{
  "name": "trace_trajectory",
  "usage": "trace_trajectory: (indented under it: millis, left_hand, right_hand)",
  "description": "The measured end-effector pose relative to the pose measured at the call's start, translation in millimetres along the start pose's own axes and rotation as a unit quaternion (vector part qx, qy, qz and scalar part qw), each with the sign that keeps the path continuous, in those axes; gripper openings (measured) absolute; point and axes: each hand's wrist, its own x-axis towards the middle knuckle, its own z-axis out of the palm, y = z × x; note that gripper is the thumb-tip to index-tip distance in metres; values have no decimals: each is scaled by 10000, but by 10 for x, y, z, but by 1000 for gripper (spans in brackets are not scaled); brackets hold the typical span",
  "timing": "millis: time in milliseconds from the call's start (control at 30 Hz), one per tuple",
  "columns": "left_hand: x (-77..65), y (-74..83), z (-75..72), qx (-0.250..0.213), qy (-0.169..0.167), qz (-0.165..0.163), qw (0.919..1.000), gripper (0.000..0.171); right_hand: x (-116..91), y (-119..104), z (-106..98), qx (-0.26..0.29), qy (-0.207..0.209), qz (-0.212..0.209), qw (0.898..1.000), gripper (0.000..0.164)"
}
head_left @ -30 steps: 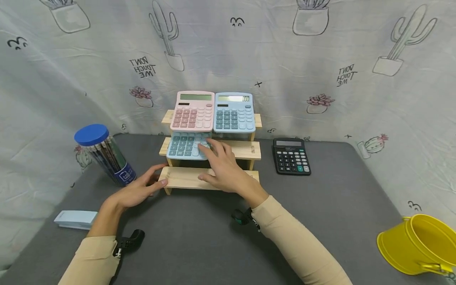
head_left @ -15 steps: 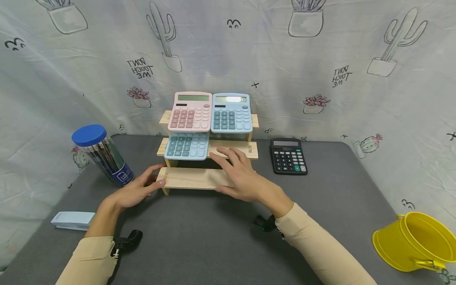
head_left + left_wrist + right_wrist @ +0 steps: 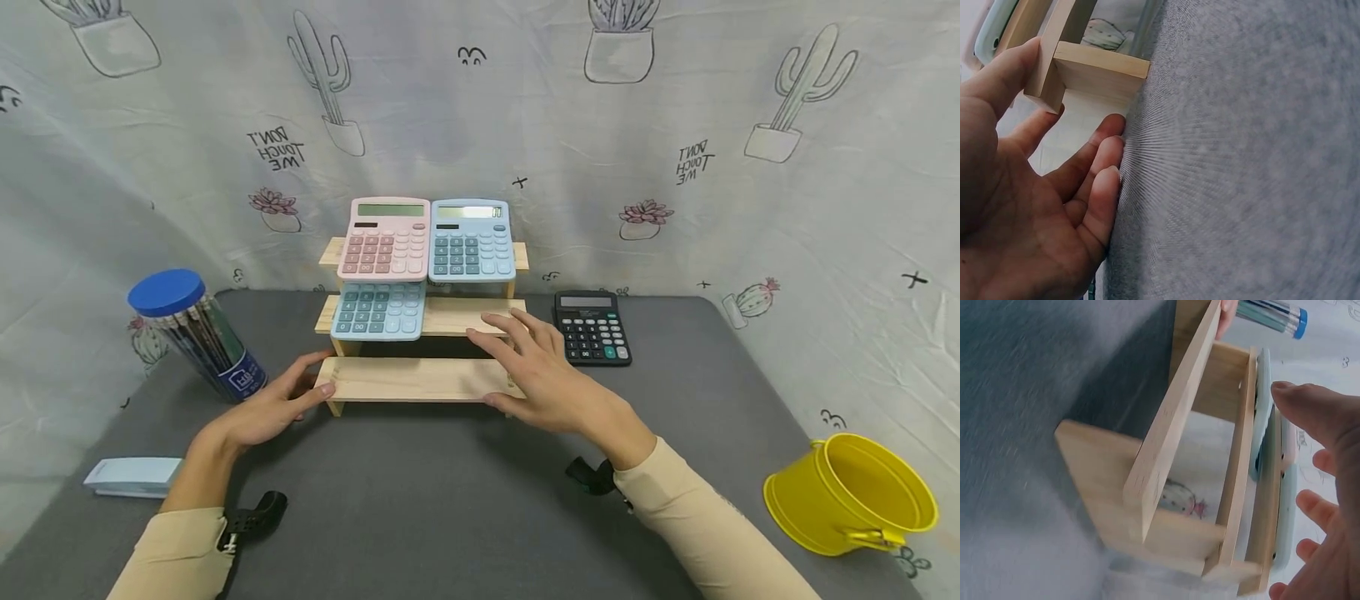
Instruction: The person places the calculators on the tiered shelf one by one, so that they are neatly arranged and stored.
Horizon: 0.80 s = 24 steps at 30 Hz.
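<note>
A three-step wooden rack (image 3: 416, 379) stands on the table in the head view. My left hand (image 3: 264, 410) pinches the left end of its lowest board between thumb and index finger; in the left wrist view the other fingers lie beside the cloth. Over the rack's right end, my right hand (image 3: 551, 375) hovers with relaxed, spread fingers and holds nothing. A pink calculator (image 3: 386, 240) and a blue calculator (image 3: 472, 242) stand side by side on the top step. Another blue calculator (image 3: 379, 312) leans on the left of the middle step, its upper edge hidden.
Right of the rack lies a black calculator (image 3: 592, 327). A blue-lidded jar of pencils (image 3: 206, 337) leans at the left, with a pale blue stapler-like object (image 3: 133, 476) nearer the front. At the far right, a yellow bucket (image 3: 798, 508) rests on the grey table (image 3: 420, 508).
My right hand has left the middle-step blue calculator and moved right, towards the rack's right end. My left hand keeps its hold on the rack. The head view has shifted slightly.
</note>
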Motion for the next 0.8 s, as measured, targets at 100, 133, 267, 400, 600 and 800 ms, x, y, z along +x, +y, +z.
trace_trajectory:
  millis: [100,133,267,400,600,800]
  left_hand:
    - [-12,-12,-2,18,3,-54,10000,76]
    - [-15,-14,-4,32,12,-77,10000,76]
    - [-11,-14,-5,10,15,-88,10000,77]
    - [9,-10,6,-29,-34,-99,9999,77]
    - [6,-15,1,29,-34,-221,9997,79]
    - [3,-1,-2,22,-27,-179,9998,78]
  right_hand:
    - [-48,53,-24,-112,-20,10,9999,76]
    - [-59,69,-31,-160,-29,1,9999,76]
    - [-104,129,-64,-288,-33,-14,9996,74]
    - [-181,204,-88,-272,-20,64,9996,69]
    - [-267,365,-77,-283,-6,216,9994,65]
    - [-339,563,-53,-117,104,434,9989,63]
